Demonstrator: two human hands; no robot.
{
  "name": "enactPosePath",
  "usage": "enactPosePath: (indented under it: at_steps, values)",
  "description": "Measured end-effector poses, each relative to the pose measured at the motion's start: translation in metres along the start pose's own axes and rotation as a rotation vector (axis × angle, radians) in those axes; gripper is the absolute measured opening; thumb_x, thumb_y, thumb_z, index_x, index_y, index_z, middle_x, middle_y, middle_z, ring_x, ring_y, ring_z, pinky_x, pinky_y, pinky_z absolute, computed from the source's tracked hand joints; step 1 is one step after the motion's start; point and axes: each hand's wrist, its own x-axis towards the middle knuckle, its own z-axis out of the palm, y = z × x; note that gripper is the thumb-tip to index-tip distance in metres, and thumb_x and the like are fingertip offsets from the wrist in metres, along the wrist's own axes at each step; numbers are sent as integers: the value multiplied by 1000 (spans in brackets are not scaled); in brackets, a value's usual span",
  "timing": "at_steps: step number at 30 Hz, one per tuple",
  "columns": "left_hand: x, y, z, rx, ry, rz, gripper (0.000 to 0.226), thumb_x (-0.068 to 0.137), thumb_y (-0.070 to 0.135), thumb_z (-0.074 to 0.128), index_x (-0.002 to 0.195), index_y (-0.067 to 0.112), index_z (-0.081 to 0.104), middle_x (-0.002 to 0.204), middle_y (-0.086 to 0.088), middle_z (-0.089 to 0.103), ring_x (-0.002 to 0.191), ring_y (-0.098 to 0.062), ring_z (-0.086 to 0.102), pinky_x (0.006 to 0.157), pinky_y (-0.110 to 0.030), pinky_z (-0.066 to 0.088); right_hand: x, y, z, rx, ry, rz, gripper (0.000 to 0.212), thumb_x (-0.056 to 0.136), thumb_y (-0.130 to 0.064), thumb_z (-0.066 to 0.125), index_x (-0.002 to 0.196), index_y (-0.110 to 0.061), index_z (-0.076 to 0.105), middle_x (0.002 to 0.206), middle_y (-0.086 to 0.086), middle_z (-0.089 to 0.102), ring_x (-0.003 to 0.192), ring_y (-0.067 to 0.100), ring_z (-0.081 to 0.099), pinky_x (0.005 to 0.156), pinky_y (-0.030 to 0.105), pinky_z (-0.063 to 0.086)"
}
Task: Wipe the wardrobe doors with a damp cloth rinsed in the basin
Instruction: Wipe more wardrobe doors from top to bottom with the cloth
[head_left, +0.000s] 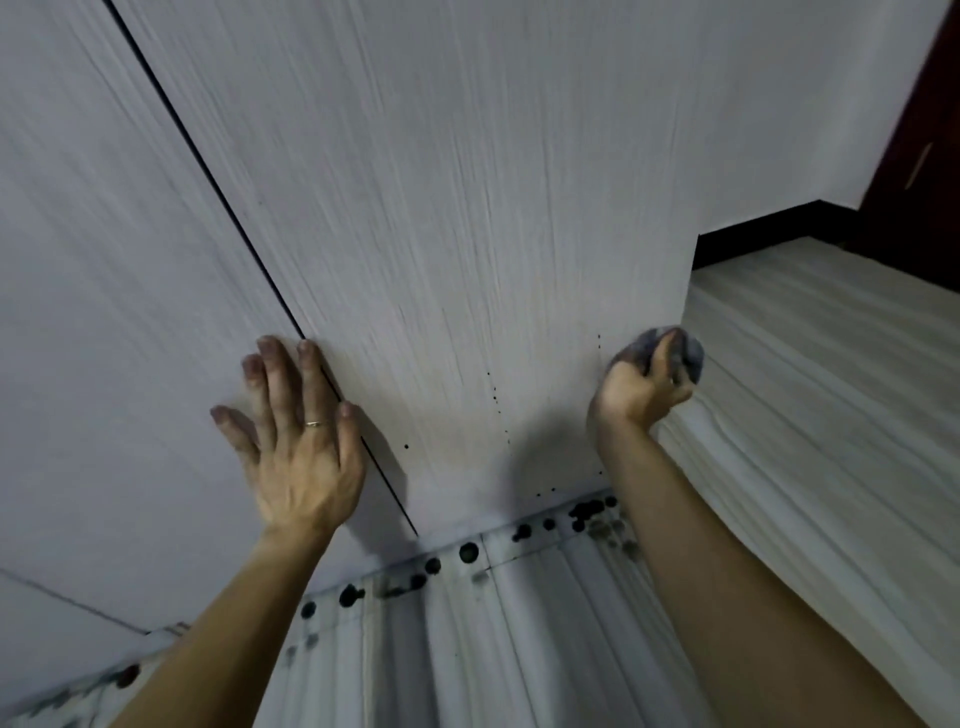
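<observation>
Item 1. The bunched grey-blue damp cloth (687, 352) is balled up in the right grip (640, 388), whose fingers are curled tight round it. It sits at the right edge of the pale grey wood-grain right wardrobe door (441, 208), low down and near the floor.

Item 2. The left grip (297, 447) is released: fingers straight and spread, palm flat, spanning the thin dark gap (208, 171) between that door and the matching pale grey left wardrobe door (104, 312).

Item 3. Small dark drips (494, 395) speckle the lower right door. Larger dark spots (468, 552) line the pale plank floor (805, 395) along the wardrobe's foot.

Recommendation. The wad presents little wiping face, so opening it flatter would cover more panel per pass. Strokes are best run along the grain, top downward, finishing on the speckled lower band. The flat left palm suitably steadies the doors against pressure. The drips suggest excess water, and a firmer wring is advised.

Containers. No basin is in view, so its contents cannot be reported.

Surroundings. A black skirting board (769, 228) and a dark red door (914, 130) stand far right.
</observation>
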Motion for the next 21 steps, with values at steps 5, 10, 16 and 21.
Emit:
enactPosePath:
  at_steps: [5,10,16,21]
  values:
    - [-3,-14,-2,22,-53,40,70,101,38,29,158,27,-8,163,6,-25,152,-15,-17,118,-60,-13,-7,5,-17,-216,-4,-88,46,86,-9,74,128,-23,61,129,7,60,113,20,57,93,29,50]
    - [0,-30,-8,77,-106,119,69,101,40,29,159,27,-7,164,7,-24,151,-13,-18,117,-63,-13,-23,17,-4,-158,21,-173,30,90,-11,70,118,-6,66,133,11,49,117,27,56,92,26,50]
    - [2,-25,6,89,-65,124,73,100,42,30,159,19,-6,164,-1,-22,151,-20,-19,111,-72,-8,-59,33,-19,-342,-395,-810,34,87,-5,69,117,-17,59,123,13,48,106,1,41,85,-3,32]
    - [3,-19,5,66,-61,100,76,99,42,31,157,24,-16,161,2,-28,151,-20,-21,111,-59,-24,21,-1,-32,-451,-236,-621,42,90,-18,65,131,-12,60,135,20,50,119,29,53,94,24,43]
